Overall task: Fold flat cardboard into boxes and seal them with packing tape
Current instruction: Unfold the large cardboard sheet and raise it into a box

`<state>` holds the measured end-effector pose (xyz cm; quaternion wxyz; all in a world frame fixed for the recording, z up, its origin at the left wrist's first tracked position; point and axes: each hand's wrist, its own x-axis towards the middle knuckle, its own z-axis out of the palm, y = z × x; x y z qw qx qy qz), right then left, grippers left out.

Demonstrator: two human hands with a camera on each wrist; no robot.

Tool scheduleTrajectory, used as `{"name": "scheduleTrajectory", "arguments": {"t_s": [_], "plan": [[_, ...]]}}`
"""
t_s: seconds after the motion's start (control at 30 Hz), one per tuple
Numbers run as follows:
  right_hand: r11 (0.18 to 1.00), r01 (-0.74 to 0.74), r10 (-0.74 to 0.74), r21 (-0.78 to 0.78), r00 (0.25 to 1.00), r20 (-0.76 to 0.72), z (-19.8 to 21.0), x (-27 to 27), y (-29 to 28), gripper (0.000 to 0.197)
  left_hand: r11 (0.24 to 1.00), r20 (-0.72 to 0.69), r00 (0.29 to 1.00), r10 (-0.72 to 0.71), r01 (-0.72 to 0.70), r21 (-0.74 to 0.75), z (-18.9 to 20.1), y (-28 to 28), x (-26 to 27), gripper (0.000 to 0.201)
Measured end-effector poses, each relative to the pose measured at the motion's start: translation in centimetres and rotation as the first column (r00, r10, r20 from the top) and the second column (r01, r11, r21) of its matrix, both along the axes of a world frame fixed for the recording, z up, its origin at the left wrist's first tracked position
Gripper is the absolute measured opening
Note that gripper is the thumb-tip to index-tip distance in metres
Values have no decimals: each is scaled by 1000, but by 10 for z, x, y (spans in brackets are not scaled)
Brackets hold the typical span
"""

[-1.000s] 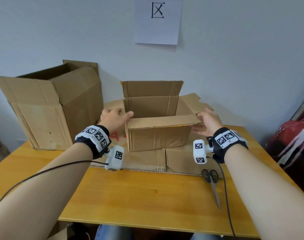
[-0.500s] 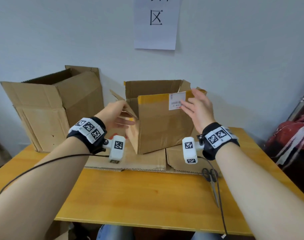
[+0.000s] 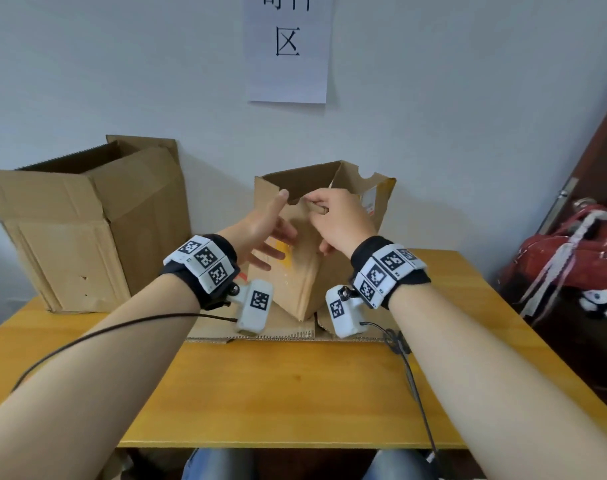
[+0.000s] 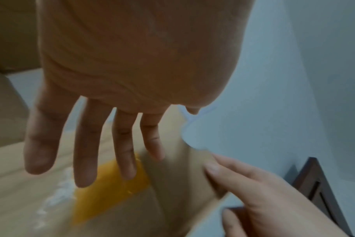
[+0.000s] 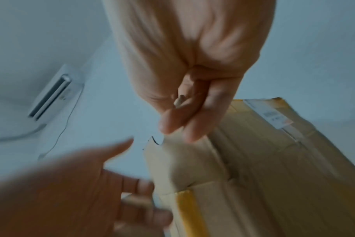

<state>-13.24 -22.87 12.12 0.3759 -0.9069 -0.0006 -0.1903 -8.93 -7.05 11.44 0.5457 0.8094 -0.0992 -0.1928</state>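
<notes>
1. A small cardboard box [image 3: 309, 271], tipped up on one corner, stands at the table's centre toward twelve o'clock, on a flat cardboard sheet [image 3: 288, 327].
2. The person's right hand [image 3: 340, 220] pinches the box's upper flap edge between curled fingers [image 5: 192, 112] and thumb.
3. The left hand [image 3: 264, 230], fingers [image 4: 85, 152] straight and spread, lies open against the box's near face, over yellow tape [image 4: 109, 189].
4. A larger open box [image 3: 87, 226] stands at ten o'clock.
5. The wooden table [image 3: 278, 393] meets a white wall bearing a paper sign [image 3: 288, 46].
6. A red bag [image 3: 572, 265] sits at three o'clock.
</notes>
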Motion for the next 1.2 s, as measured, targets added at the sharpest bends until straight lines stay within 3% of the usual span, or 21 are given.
{"name": "scheduleTrajectory", "arguments": {"t_s": [0.1, 0.27, 0.43, 0.57, 0.77, 0.9, 1.03, 1.2], "plan": [[995, 65, -66, 80, 998, 13, 6, -9, -14, 22, 1000, -60, 998, 17, -18, -14, -8, 7, 4, 84], [952, 141, -202, 272, 957, 210, 13, -23, -50, 20, 1000, -139, 990, -22, 20, -11, -21, -5, 9, 80], [925, 215, -336, 315, 849, 407, 14, -33, -105, 16, 992, -115, 991, -69, 56, -114, -31, -53, 1, 37], [874, 282, -461, 395, 738, 493, 6, -44, -144, 15, 960, -80, 985, -151, 127, -251, -31, -103, -19, 21], [851, 283, -514, 442, 624, 589, -17, -63, -195, 29, 916, -52, 972, -231, 199, -347, -34, -180, -41, 46], [859, 309, -505, 408, 641, 578, -42, -75, -234, 33, 926, -64, 956, -287, 260, -272, -47, -231, -51, 47], [793, 177, -541, 584, 646, 539, -57, -78, -262, 31, 926, -90, 960, -265, 227, -301, -67, -266, -48, 61], [780, 161, -542, 605, 657, 524, -66, -62, -287, 29, 935, -134, 969, -207, 155, -319, -86, -300, -35, 65]]}}
